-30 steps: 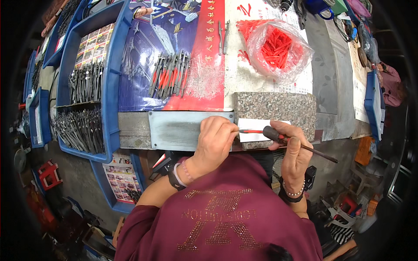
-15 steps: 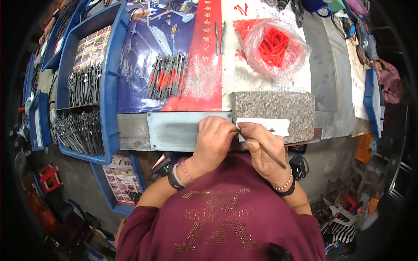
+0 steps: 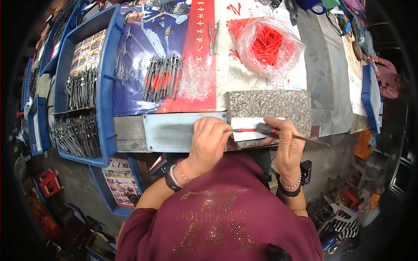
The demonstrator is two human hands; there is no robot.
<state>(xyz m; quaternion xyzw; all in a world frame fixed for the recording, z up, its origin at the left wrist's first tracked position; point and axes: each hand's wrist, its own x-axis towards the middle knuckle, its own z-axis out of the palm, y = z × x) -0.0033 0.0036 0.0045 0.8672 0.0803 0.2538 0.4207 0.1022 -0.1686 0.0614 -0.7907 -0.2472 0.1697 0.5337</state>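
My left hand [image 3: 208,138] is closed in a pinch on the end of a slim black-and-red tool [image 3: 246,130], which looks like tweezers. The tool lies across a white block [image 3: 244,135] on a speckled granite slab [image 3: 270,103]. My right hand [image 3: 288,150] grips a small hammer-like tool [image 3: 264,128] with a dark rounded head, its thin handle sticking out to the right past the fingers. The dark head covers part of the slim tool; whether they touch I cannot tell. Left of the slab, a grey-blue plate [image 3: 172,130] lies partly under my left hand.
Ahead stands a clear plastic bag [image 3: 292,50] of red strips [image 3: 267,43]. A row of black-and-red tools [image 3: 161,80] lies farther left, and two grey metal pieces [image 3: 213,38] lie beyond. A blue bin [image 3: 109,87] at left holds many black tools [image 3: 78,135].
My right hand has moved right and turned, and the dark head now shows over the block. The slim tool's red part has come into sight. My left hand has barely moved.
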